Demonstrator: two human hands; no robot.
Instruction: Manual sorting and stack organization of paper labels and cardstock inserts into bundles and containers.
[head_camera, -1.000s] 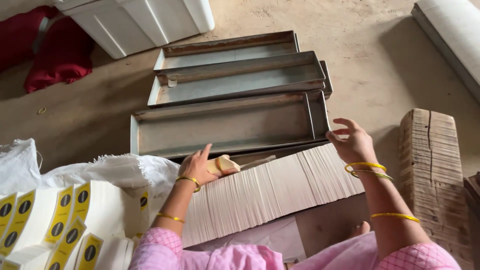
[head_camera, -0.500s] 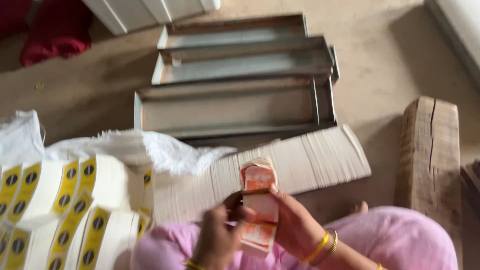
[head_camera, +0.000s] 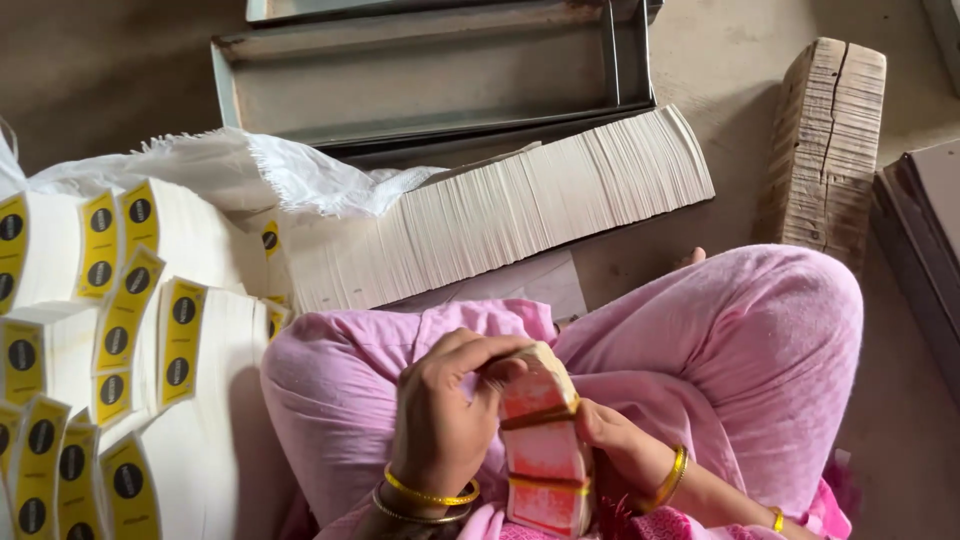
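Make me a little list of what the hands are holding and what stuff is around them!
left hand: wraps over the top of the pink and red banded bundle, fingers curled on it
right hand: supports the same bundle from the side
lap: pink clothing under the bundle
long row of white cards: on the floor ahead of the knees
metal trays: behind the cards
stacks with yellow labels: on the left
wooden block: on the right
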